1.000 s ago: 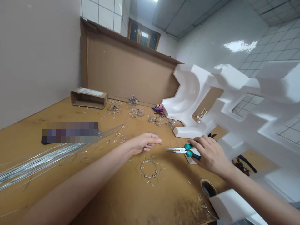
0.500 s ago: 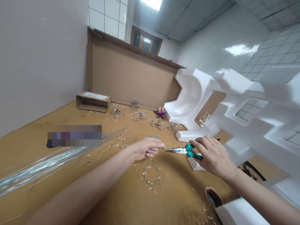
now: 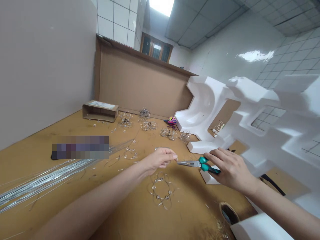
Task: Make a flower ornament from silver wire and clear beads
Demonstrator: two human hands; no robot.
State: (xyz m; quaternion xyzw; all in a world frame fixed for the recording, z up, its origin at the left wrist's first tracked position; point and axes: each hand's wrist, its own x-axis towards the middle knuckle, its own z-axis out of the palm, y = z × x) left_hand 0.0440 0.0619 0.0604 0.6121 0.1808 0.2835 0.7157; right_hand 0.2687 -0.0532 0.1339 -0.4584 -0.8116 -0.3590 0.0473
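Ochre workbench top (image 3: 32,173), viewed from above. White foam moulding (image 3: 207,103) stands at right; a bundle of straight silver wires (image 3: 45,181) lies at left. My right hand (image 3: 231,170) is closed firmly around long-nose pliers (image 3: 197,163) with teal handles, their tips pointing left. My left hand (image 3: 160,160) sits just beside those tips, fingers drawn narrowly together; I cannot tell whether they pinch anything. A beaded wire frame (image 3: 160,190) lies on the bench, near my left hand, on the side toward me.
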